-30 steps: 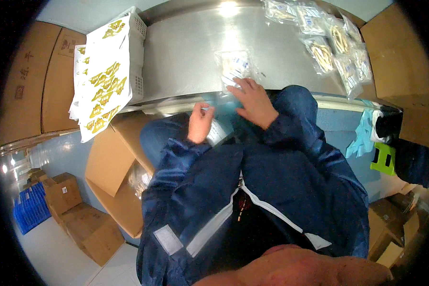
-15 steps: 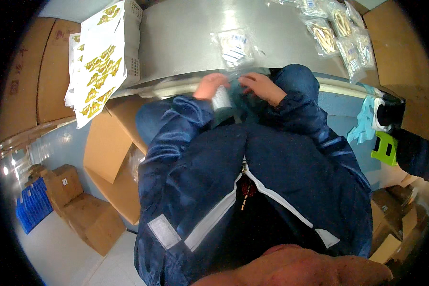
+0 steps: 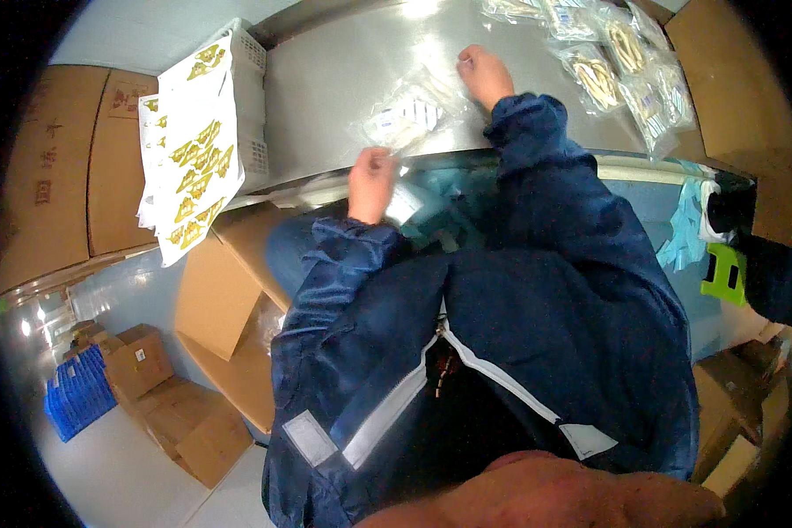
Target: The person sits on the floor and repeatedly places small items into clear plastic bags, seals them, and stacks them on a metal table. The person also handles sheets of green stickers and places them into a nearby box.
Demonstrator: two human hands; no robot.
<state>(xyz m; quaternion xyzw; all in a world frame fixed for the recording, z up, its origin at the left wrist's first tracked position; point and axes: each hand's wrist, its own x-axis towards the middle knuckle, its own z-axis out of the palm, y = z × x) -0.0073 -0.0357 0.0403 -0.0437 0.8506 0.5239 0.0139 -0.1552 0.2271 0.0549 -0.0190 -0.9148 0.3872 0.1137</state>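
Note:
A clear plastic bag (image 3: 409,119) with pale contents and a striped printed panel lies slanted on the steel table. My left hand (image 3: 370,185) is closed at the bag's lower-left corner, by the table's front edge; what its fingers grip is unclear. Beyond the bag's upper right, my right hand (image 3: 486,79) is raised with curled fingers, their contents too small to name. Teal, translucent plastic (image 3: 440,211) and a white label (image 3: 402,204) show below the table edge, between my forearms. Several bags of pale sticks (image 3: 594,77) lie at the table's right.
Left: a white crate (image 3: 255,101) under printed sheets (image 3: 194,167), cartons (image 3: 53,176), an open box (image 3: 211,290), blue crates (image 3: 75,392). Right: cardboard (image 3: 722,88), light-blue gloves (image 3: 686,224), a green plastic item (image 3: 722,273) and another person's dark-clothed limb (image 3: 774,277).
My hands came together below the bag, then separated: my right hand moved up and right, beyond the bag, my left hand back to its lower-left corner. The bag has turned and shifted.

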